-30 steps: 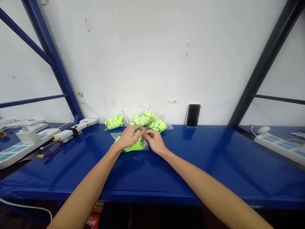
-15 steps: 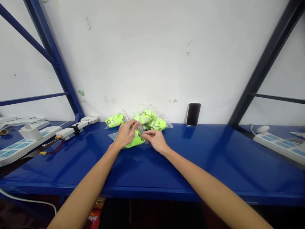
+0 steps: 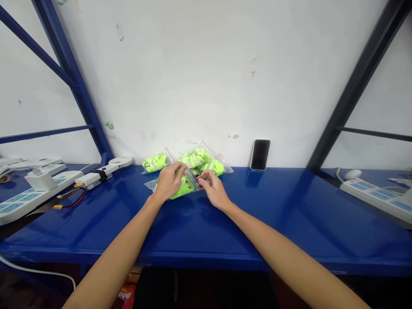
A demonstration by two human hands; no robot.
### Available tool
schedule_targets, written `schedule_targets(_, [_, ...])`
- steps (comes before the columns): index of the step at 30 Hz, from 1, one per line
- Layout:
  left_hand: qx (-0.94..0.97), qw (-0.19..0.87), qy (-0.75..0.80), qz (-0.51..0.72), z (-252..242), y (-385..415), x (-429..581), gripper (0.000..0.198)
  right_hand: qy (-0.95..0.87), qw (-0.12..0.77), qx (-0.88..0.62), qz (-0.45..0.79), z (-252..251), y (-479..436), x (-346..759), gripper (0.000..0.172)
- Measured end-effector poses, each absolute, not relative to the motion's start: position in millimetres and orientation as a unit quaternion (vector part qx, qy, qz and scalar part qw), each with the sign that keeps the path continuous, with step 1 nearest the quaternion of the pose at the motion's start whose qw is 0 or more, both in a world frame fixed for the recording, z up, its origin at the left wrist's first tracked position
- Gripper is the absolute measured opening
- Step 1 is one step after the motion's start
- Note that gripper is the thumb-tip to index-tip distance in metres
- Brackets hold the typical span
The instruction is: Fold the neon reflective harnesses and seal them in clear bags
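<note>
On the blue table, a clear zip bag holds a folded neon yellow-green item with grey bands, perhaps reflective straps or a vest. My left hand pinches the upper edge of this bag between thumb and fingers. At the bag's right end, my right hand has thumb and fingertips closed on the clear plastic rim. The yellow-green material lies between the two hands, partly covered by the left one. Just behind are more bags of the same kind: one at the left, one in the middle and one at the right.
A black-faced phone leans against the white wall. To the left lie a white handheld fan, a battery-like pack with a cable and a power strip. Another power strip is at the right. Blue frame posts flank the table.
My right hand has shifted slightly right, from the yellow-green material to the bag's plastic rim. The bag's open end looks more stretched out. My left hand stays nearly in place.
</note>
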State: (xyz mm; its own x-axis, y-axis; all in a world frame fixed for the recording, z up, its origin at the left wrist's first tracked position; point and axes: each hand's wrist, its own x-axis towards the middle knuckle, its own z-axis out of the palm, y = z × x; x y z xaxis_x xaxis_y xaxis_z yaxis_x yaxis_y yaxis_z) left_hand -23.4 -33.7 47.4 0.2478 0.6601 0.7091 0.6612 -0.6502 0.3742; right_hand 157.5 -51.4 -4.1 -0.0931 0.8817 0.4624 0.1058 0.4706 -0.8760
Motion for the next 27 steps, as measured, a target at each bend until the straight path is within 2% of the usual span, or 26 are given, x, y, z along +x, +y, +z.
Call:
schedule_targets(4, [-0.767,-0.014,-0.423,-0.482,49.9,-34.8,-29.0,0.031,-0.709,0.506,-0.397,0.289,3.9,-59.2,157.7,0.021])
schedule_targets(8, [-0.754,-0.03,-0.419,-0.505,51.2,-33.6,-33.3,0.03,-0.749,0.495,-0.359,0.256,7.2,-58.4,163.1,0.018])
schedule_targets(13, [-0.742,-0.051,-0.403,-0.534,50.7,-31.9,-33.5,0.029,-0.821,0.437,-0.31,0.196,7.2,-57.0,169.3,0.028])
schedule_targets(17, [-0.76,-0.049,-0.387,-0.52,50.8,-36.1,-28.5,0.028,-0.844,0.412,-0.303,0.163,3.6,-63.8,158.5,0.019])
schedule_targets(21, [-0.808,0.022,-0.385,-0.445,53.9,-43.2,-22.6,0.028,-0.84,0.414,-0.321,0.14,0.4,-70.4,141.1,0.013])
schedule_targets(25, [-0.823,0.135,-0.398,-0.383,56.1,-47.5,-19.7,0.031,-0.845,0.413,-0.316,0.125,-0.4,-71.6,133.5,0.014])
schedule_targets(27, [-0.836,0.168,-0.386,-0.353,54.2,-48.3,-19.4,0.032,-0.857,0.385,-0.324,0.112,-0.7,-71.9,133.5,0.014])
